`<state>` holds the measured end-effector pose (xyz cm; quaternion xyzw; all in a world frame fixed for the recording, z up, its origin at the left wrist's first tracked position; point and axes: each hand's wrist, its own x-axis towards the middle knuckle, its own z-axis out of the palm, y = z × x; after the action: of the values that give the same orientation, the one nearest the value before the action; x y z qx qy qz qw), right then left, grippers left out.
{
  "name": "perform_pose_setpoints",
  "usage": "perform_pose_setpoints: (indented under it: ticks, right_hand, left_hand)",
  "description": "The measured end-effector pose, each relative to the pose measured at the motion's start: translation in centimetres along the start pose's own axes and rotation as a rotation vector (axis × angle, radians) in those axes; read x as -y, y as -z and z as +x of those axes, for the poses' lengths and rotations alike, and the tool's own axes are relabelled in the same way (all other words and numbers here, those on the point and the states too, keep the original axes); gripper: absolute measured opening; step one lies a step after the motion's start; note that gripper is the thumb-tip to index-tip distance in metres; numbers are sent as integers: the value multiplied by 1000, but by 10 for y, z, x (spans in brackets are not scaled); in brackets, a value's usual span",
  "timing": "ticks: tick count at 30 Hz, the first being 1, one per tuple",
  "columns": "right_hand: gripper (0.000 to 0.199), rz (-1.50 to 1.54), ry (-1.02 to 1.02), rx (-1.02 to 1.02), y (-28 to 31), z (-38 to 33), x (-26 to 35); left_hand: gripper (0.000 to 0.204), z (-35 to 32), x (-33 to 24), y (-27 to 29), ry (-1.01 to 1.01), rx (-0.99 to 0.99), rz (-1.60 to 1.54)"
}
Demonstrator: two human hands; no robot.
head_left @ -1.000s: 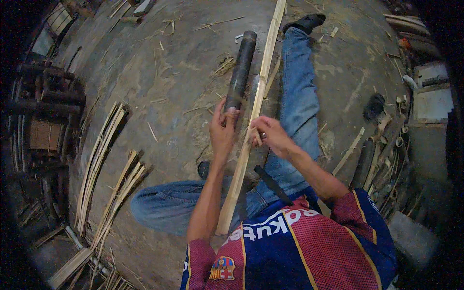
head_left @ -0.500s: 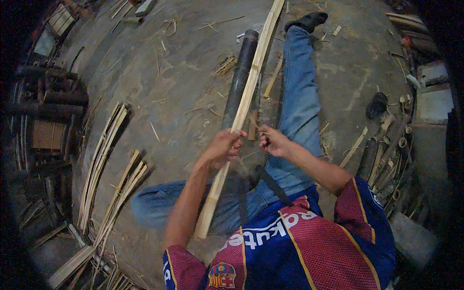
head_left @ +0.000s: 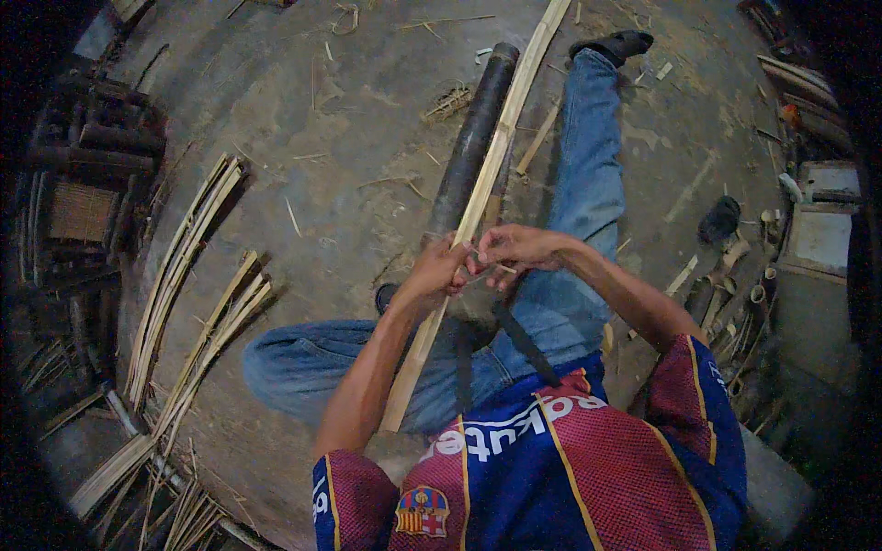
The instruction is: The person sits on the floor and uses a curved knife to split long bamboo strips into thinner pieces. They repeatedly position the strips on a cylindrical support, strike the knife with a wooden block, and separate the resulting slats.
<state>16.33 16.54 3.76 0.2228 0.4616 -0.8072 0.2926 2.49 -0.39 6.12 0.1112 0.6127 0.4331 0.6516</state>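
Observation:
My left hand [head_left: 443, 269] is closed round a long bundle of pale split bamboo strips [head_left: 487, 184]. The bundle slants from over my bent leg to beyond the far end of a dark round pole [head_left: 473, 138]. Touching the left fingertips from the right side, my right hand [head_left: 522, 250] has its fingers pinched together. A thin pale strand [head_left: 503, 268] shows at its fingers; the rest of the strand is hidden by the hands.
More split bamboo strips [head_left: 188, 275] lie in bunches on the floor at left. My outstretched leg [head_left: 588, 156] runs alongside the pole. Bamboo tube pieces [head_left: 756, 296] and a dark lump [head_left: 719, 219] are at right. Scraps and shavings [head_left: 448, 103] litter the concrete floor.
My right hand has moved left, from apart to touching the left fingers. The left hand keeps its hold on the bamboo strips. The whole view has shifted slightly.

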Motion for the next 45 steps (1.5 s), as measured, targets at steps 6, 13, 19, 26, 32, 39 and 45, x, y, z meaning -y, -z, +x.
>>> perform_pose_setpoints:
  ticks: [6, 13, 19, 26, 32, 39, 45]
  right_hand:
    - [22, 96, -60, -109, 5, -3, -15]
    - [18, -1016, 367, -430, -6, 0, 10]
    - [28, -1999, 725, -340, -31, -3, 32]
    - [39, -2163, 1022, -319, -2, 10, 37]
    - [32, -2005, 416, -293, -25, 4, 57]
    - [29, -1942, 756, -480, -4, 8, 44]
    - [20, -1852, 363, -382, -17, 14, 36]
  left_hand:
    - [26, 10, 7, 0, -99, 21, 57]
    - [24, 8, 2, -4, -77, 17, 82]
    - [20, 13, 19, -2, -213, -14, 242]
    - [23, 29, 37, 1, -330, -91, 392]
    - [32, 16, 20, -16, -319, -286, 480]
    - [35, 20, 20, -13, -216, -282, 475]
    - [30, 13, 11, -15, -210, -326, 577]
